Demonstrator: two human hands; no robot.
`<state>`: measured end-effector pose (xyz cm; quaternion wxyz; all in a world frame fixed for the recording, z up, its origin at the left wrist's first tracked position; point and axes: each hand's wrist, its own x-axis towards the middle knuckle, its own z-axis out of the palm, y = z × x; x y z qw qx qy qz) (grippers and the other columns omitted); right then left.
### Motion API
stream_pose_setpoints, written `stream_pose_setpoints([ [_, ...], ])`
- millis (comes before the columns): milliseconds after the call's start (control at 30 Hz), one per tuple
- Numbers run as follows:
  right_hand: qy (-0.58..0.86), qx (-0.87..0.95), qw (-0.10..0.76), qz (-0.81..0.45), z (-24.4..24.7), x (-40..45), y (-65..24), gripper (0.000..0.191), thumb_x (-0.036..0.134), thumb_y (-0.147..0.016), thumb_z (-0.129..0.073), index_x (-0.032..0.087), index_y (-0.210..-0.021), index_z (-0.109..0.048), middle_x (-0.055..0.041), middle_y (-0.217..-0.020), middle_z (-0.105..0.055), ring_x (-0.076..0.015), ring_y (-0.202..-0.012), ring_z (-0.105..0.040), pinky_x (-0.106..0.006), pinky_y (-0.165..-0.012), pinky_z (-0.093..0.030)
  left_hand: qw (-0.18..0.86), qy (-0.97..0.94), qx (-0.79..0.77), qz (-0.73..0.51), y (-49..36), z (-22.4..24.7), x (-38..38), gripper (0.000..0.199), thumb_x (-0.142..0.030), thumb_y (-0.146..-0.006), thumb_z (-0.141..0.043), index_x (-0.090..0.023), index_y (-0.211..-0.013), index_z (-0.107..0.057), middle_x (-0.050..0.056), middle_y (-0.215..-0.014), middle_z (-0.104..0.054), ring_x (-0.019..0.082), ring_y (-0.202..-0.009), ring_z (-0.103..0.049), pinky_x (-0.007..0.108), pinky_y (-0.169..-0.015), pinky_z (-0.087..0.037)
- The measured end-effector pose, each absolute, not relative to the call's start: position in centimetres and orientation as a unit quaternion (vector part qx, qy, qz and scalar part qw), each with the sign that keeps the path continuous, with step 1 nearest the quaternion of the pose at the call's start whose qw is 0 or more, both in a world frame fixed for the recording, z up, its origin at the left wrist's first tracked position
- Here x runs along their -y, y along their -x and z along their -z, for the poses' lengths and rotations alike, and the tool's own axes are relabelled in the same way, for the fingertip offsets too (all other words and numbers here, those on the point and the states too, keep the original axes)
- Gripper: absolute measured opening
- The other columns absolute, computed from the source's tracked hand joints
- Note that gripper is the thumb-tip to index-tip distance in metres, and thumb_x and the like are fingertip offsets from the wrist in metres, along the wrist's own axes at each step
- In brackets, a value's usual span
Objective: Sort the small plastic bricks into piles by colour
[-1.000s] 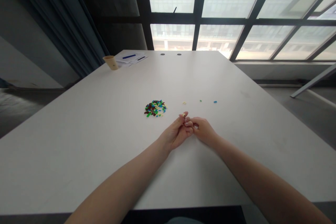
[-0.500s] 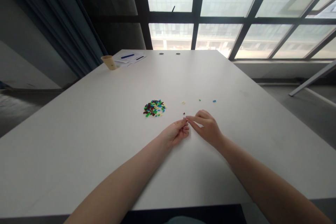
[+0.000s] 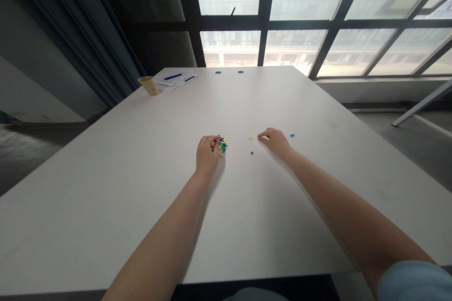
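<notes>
My left hand reaches over the pile of small building bricks, hiding its left side. Its thumb and fingers are apart, with red, green and blue bricks showing between them. My right hand is low over the table, thumb and index finger pinched together at the tips; whatever may be between them is too small to name. Just left of those fingertips lie yellow bricks. A dark brown brick lies nearer to me, and a blue brick sits right of the right hand.
A white table spreads beneath both arms. Toward its far left stand a tan cup and papers with a blue pen. Two round discs are near the far edge, before the windows.
My hands were together near the brown brick and have separated. The left went leftward to the brick pile; the right moved away from me beside the yellow bricks, covering the green brick's spot.
</notes>
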<state>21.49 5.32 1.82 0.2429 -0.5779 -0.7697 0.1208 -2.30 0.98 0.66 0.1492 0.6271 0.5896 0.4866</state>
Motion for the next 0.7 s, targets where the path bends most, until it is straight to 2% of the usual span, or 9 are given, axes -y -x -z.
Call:
stream_pose_setpoints([
  [133,0.617,0.741,0.218,-0.153,-1.1,-7.7,-20.8,0.019,0.025,-0.078,-0.057,0.021,-0.089,-0.072,-0.0056,-0.089,-0.066,-0.0153,-0.078,-0.056,-0.026,-0.072,-0.040,0.094,-0.666,-0.621,-0.403,3.2,0.1,-1.5,0.033,-0.004,-0.074,-0.040,-0.020,-0.086,-0.066,0.007,-0.091,-0.058,0.019,-0.087,-0.053,0.035,-0.081,-0.042],
  [267,0.632,0.725,0.217,-0.167,0.1,-8.4,-20.0,0.020,0.027,-0.078,-0.057,0.021,-0.091,-0.072,-0.0068,-0.094,-0.068,-0.0178,-0.083,-0.058,-0.027,-0.074,-0.042,0.049,-0.685,-0.655,-0.314,2.4,0.2,-1.4,0.028,-0.010,-0.075,-0.046,-0.023,-0.087,-0.068,0.007,-0.099,-0.058,0.023,-0.095,-0.050,0.038,-0.079,-0.041],
  [467,0.628,0.724,0.231,-0.168,0.5,-8.2,-19.9,0.024,0.027,-0.080,-0.055,0.022,-0.097,-0.070,-0.0066,-0.094,-0.069,-0.0173,-0.084,-0.060,-0.027,-0.075,-0.043,0.041,-0.681,-0.682,-0.265,2.0,0.1,-1.3,0.026,-0.014,-0.078,-0.046,-0.024,-0.090,-0.067,0.006,-0.103,-0.058,0.022,-0.098,-0.049,0.037,-0.078,-0.039],
  [600,0.616,0.716,0.292,-0.148,-1.7,-7.3,-20.3,0.025,0.025,-0.080,-0.051,0.019,-0.095,-0.071,-0.0060,-0.089,-0.069,-0.0152,-0.079,-0.059,-0.025,-0.074,-0.042,0.034,-0.659,-0.707,-0.253,2.2,-0.2,-1.1,0.030,-0.010,-0.075,-0.045,-0.025,-0.090,-0.066,0.005,-0.103,-0.058,0.023,-0.100,-0.049,0.037,-0.075,-0.039],
  [700,0.621,0.719,0.277,-0.144,-3.3,-5.0,-20.3,0.026,0.029,-0.081,-0.050,0.018,-0.090,-0.071,-0.0050,-0.077,-0.068,-0.0138,-0.067,-0.057,-0.024,-0.065,-0.040,0.033,-0.642,-0.723,-0.253,2.3,-0.4,-0.9,0.028,-0.009,-0.073,-0.044,-0.023,-0.084,-0.066,0.006,-0.099,-0.058,0.023,-0.100,-0.049,0.037,-0.074,-0.039],
])
